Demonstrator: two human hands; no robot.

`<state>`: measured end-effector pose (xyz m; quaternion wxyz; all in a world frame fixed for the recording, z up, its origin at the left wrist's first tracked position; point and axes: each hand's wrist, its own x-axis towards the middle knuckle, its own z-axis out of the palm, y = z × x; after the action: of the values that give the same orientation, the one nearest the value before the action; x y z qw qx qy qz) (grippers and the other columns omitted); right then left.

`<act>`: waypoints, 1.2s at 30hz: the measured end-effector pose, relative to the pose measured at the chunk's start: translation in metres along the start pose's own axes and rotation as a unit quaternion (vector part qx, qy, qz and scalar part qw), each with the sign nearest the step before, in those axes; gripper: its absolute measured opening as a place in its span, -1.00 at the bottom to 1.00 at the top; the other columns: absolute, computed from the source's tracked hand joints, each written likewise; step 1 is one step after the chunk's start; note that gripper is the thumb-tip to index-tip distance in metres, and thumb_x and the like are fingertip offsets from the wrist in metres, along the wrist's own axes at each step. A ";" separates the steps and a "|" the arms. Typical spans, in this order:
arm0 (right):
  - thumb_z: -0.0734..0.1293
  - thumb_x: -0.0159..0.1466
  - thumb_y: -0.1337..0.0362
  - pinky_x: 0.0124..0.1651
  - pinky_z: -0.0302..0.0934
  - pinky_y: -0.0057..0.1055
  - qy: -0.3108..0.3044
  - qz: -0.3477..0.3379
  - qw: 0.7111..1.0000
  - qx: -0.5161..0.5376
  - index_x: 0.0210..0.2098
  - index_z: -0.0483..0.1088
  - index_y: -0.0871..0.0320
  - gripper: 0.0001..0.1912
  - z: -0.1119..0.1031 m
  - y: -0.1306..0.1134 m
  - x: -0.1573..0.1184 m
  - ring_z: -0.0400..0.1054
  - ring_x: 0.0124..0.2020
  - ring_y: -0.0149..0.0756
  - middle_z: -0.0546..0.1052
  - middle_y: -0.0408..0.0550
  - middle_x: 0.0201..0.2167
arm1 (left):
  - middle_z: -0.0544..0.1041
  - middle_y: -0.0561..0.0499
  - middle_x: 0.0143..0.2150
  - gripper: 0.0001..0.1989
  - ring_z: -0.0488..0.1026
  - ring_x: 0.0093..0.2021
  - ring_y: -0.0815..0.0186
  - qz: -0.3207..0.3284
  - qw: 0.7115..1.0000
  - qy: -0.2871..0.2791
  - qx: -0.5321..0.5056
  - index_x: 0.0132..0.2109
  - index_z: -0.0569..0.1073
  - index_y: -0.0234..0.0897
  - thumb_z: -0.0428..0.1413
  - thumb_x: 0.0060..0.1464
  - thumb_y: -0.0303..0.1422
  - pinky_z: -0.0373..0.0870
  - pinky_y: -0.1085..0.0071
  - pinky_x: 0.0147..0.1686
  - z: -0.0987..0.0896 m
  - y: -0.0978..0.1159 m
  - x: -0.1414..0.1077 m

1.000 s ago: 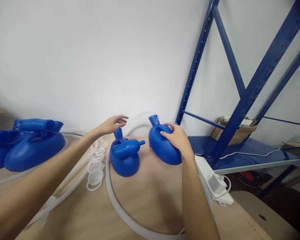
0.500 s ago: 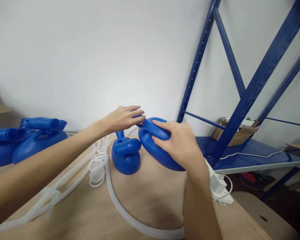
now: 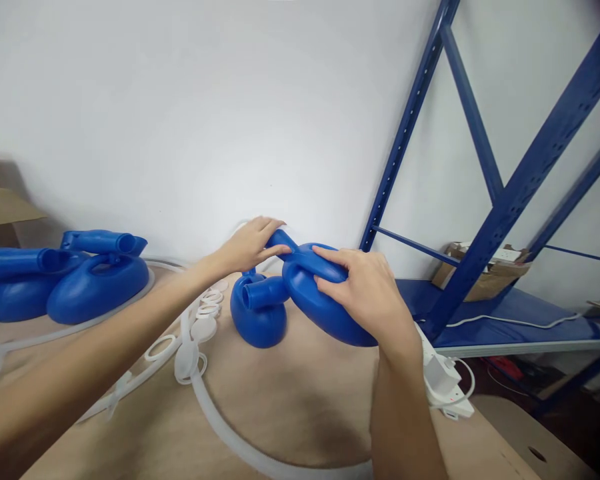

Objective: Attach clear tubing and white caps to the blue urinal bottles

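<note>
A rounded blue plastic vessel [image 3: 313, 297] is tilted above the tabletop between my hands. My right hand [image 3: 360, 283] grips its handle part from the right, thumb below and fingers above. At its upper left, my left hand [image 3: 257, 245] is wrapped round the blue neck, fingers behind and thumb in front. Just left of the held vessel, a smaller-looking blue vessel [image 3: 259, 323] stands on the table, its tubular spout pointing left.
More blue vessels [image 3: 100, 283] stand at the left by a cardboard box [image 3: 7, 207]. Clear tubing [image 3: 230, 430] and white rings [image 3: 207, 310] lie on the wooden table [image 3: 300, 413]. A power strip [image 3: 443, 380] and blue shelving [image 3: 510, 317] are on the right.
My left hand has closed round the neck, where its fingers were spread over it before. The view has shifted a little left, and the clear tubing near the rings lies differently.
</note>
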<state>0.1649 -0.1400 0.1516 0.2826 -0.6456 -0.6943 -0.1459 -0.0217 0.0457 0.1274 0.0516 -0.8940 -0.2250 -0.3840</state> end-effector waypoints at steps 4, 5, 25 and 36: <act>0.35 0.31 0.28 0.05 0.15 -0.13 -0.001 -0.019 1.000 -0.021 0.11 0.58 -0.14 -0.60 0.002 -0.004 0.000 0.54 -0.06 -0.02 0.71 -0.09 -0.14 | 0.49 -0.24 0.30 -0.34 0.43 0.27 0.01 -0.057 0.996 -0.072 -0.019 0.39 0.28 -0.33 -0.23 0.43 0.03 0.30 0.07 0.30 -0.006 -0.007 -0.005; 0.34 0.32 0.28 0.06 0.14 -0.13 0.002 -0.023 1.000 -0.018 0.12 0.57 -0.14 -0.59 0.004 -0.006 0.000 0.54 -0.05 -0.03 0.71 -0.09 -0.13 | 0.50 -0.24 0.30 -0.35 0.43 0.27 0.01 -0.064 0.996 -0.061 -0.018 0.38 0.30 -0.34 -0.24 0.43 0.00 0.30 0.09 0.29 -0.006 -0.008 -0.005; 0.27 0.34 0.36 -0.05 -0.02 -0.19 0.033 -0.010 0.995 -0.092 0.04 0.59 -0.03 -0.62 0.004 -0.015 -0.009 0.48 -0.13 -0.10 0.67 -0.05 -0.21 | 0.68 -0.10 -0.16 -0.43 0.57 -0.16 0.18 -0.061 0.990 0.013 -0.125 -0.03 0.64 -0.37 -0.20 0.37 -0.14 0.43 0.31 -0.04 0.022 -0.016 0.035; 0.29 0.27 0.39 -0.15 -0.09 -0.24 -0.010 0.026 0.998 -0.062 -0.18 0.60 -0.03 -0.72 0.002 -0.003 -0.004 0.44 -0.25 -0.16 0.64 -0.12 -0.36 | 0.60 -0.16 0.18 -0.35 0.52 0.16 0.00 -0.038 0.990 -0.080 -0.105 0.17 0.56 -0.28 -0.06 0.33 0.13 0.38 0.19 0.22 0.022 -0.020 0.023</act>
<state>0.1619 -0.1424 0.1484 0.2389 -0.6808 -0.6698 -0.1752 -0.0020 0.0783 0.1270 -0.0757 -0.9131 -0.2203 -0.3346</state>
